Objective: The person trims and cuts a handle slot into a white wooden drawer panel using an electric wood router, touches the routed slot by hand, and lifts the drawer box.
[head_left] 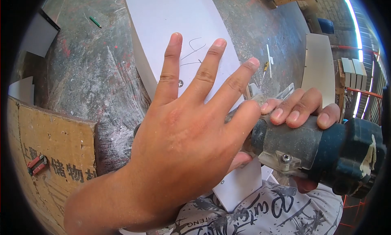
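Note:
My left hand (187, 125) is spread wide in the middle of the view, palm down, over a white board (175, 11) with pencil marks and a cross-head screw (181, 83). Its thumb is near the front of a dark power tool (326, 141) with a clear plastic guard. My right hand (303, 108) is wrapped over the tool's body at the right, fingertips on top and the thumb partly showing below. The underside of my left palm and the tool's front end are hidden.
A green pencil (95, 22) lies on the worn grey table (89, 64). At the lower left, a red cutter (37, 165) rests on a cardboard box (61, 141). A small yellow-handled tool (266, 66) lies beyond the board. White panels (319, 64) stand at the right.

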Action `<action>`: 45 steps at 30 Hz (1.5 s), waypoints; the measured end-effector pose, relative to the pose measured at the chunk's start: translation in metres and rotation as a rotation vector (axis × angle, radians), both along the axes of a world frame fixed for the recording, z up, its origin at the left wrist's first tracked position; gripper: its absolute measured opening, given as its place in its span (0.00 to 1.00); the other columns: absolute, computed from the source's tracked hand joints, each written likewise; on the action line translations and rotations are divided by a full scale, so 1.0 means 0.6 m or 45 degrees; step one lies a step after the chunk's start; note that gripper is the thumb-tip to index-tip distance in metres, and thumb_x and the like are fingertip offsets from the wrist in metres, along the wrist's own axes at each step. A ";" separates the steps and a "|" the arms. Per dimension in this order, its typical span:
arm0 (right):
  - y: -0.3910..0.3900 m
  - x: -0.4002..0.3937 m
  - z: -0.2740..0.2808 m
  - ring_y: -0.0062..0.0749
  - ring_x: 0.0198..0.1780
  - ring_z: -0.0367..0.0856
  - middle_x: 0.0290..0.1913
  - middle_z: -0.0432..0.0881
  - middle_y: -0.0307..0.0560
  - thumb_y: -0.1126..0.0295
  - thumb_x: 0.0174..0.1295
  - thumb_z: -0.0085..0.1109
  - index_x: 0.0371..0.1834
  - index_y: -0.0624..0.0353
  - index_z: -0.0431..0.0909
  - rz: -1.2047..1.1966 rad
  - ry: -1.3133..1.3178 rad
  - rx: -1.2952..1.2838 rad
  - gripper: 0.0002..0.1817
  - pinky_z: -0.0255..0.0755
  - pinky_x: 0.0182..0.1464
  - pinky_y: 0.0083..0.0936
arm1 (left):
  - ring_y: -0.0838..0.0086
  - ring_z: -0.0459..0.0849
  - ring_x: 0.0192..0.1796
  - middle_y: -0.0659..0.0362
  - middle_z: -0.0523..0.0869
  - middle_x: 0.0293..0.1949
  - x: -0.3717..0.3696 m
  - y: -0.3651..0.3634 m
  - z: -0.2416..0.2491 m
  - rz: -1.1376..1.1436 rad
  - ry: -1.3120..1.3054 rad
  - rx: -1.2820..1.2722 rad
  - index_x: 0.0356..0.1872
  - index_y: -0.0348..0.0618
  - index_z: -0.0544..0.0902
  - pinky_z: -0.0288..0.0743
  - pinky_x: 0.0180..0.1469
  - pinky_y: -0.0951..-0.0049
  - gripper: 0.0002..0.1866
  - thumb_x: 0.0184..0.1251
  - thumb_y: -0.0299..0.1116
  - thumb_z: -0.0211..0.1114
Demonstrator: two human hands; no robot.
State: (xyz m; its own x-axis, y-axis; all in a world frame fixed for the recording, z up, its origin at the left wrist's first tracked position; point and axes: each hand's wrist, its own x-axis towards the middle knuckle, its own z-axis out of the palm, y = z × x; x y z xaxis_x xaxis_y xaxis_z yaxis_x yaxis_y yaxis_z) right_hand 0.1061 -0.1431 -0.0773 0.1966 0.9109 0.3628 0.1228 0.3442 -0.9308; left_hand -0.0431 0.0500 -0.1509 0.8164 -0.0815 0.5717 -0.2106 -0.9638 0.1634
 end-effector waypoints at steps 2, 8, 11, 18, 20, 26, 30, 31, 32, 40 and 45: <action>-0.002 0.000 -0.003 0.47 0.64 0.78 0.56 0.75 0.51 0.55 0.49 0.88 0.69 0.50 0.66 -0.009 -0.005 0.002 0.47 0.73 0.72 0.54 | 0.39 0.63 0.80 0.47 0.75 0.74 0.000 -0.001 0.001 -0.001 0.005 -0.003 0.39 0.41 0.81 0.35 0.80 0.25 0.28 0.57 0.59 0.69; -0.003 -0.006 0.004 0.47 0.64 0.78 0.57 0.75 0.51 0.56 0.48 0.89 0.69 0.49 0.66 -0.026 -0.022 -0.043 0.48 0.72 0.72 0.55 | 0.39 0.63 0.80 0.47 0.75 0.74 -0.003 -0.003 -0.001 0.009 0.021 0.018 0.38 0.41 0.81 0.35 0.80 0.25 0.29 0.59 0.62 0.66; -0.003 -0.002 0.014 0.48 0.64 0.78 0.57 0.74 0.52 0.56 0.48 0.89 0.69 0.50 0.66 -0.009 -0.053 -0.078 0.48 0.72 0.71 0.56 | 0.39 0.63 0.80 0.48 0.75 0.74 0.000 -0.002 -0.005 0.019 0.015 0.065 0.38 0.41 0.82 0.35 0.80 0.25 0.30 0.61 0.64 0.65; -0.002 -0.007 0.008 0.48 0.62 0.78 0.56 0.74 0.52 0.54 0.48 0.89 0.68 0.51 0.66 -0.040 -0.058 -0.051 0.48 0.73 0.69 0.56 | 0.40 0.62 0.81 0.48 0.75 0.74 0.001 0.002 -0.010 0.016 0.004 0.142 0.36 0.41 0.82 0.34 0.80 0.26 0.31 0.63 0.66 0.62; -0.002 -0.007 0.008 0.48 0.62 0.78 0.56 0.74 0.52 0.54 0.48 0.89 0.68 0.51 0.66 -0.045 -0.057 -0.049 0.48 0.73 0.69 0.56 | 0.40 0.62 0.81 0.47 0.75 0.74 0.003 0.001 -0.012 0.014 -0.029 0.123 0.36 0.41 0.82 0.33 0.80 0.26 0.31 0.63 0.66 0.62; -0.002 -0.010 0.009 0.46 0.62 0.78 0.56 0.74 0.50 0.53 0.48 0.89 0.68 0.50 0.66 -0.060 -0.058 -0.053 0.47 0.73 0.68 0.55 | 0.40 0.62 0.81 0.47 0.75 0.74 0.003 -0.002 -0.003 0.005 -0.020 0.027 0.36 0.41 0.81 0.33 0.80 0.25 0.30 0.61 0.64 0.64; -0.005 -0.014 0.005 0.46 0.63 0.78 0.56 0.74 0.50 0.53 0.48 0.89 0.68 0.49 0.66 -0.083 -0.045 -0.046 0.48 0.73 0.69 0.54 | 0.39 0.62 0.81 0.47 0.75 0.74 -0.001 -0.005 0.001 0.000 0.011 0.000 0.36 0.41 0.81 0.33 0.80 0.25 0.30 0.60 0.63 0.65; -0.005 -0.014 0.005 0.45 0.63 0.78 0.56 0.74 0.50 0.53 0.48 0.89 0.68 0.49 0.66 -0.082 -0.044 -0.048 0.48 0.73 0.69 0.54 | 0.39 0.62 0.81 0.47 0.75 0.74 -0.001 -0.006 0.002 0.003 0.018 -0.008 0.36 0.41 0.81 0.33 0.80 0.25 0.29 0.59 0.63 0.66; -0.006 -0.012 0.007 0.45 0.63 0.78 0.56 0.74 0.50 0.53 0.48 0.89 0.68 0.49 0.66 -0.072 -0.044 -0.058 0.48 0.73 0.70 0.54 | 0.39 0.62 0.81 0.47 0.75 0.74 -0.002 -0.007 0.002 0.002 0.022 -0.017 0.36 0.41 0.81 0.33 0.80 0.25 0.29 0.59 0.63 0.66; -0.007 -0.011 0.009 0.47 0.64 0.78 0.57 0.74 0.50 0.57 0.47 0.90 0.67 0.48 0.67 -0.051 -0.008 -0.073 0.47 0.72 0.72 0.56 | 0.39 0.63 0.80 0.48 0.75 0.74 -0.002 -0.003 0.029 -0.006 0.204 -0.120 0.35 0.42 0.80 0.33 0.80 0.25 0.28 0.55 0.61 0.70; -0.008 -0.010 0.002 0.48 0.65 0.78 0.57 0.74 0.52 0.59 0.47 0.90 0.67 0.49 0.67 -0.034 0.046 -0.022 0.47 0.71 0.73 0.55 | 0.39 0.63 0.80 0.47 0.75 0.74 -0.007 -0.005 0.043 -0.006 0.256 -0.257 0.35 0.42 0.80 0.33 0.80 0.25 0.28 0.56 0.61 0.69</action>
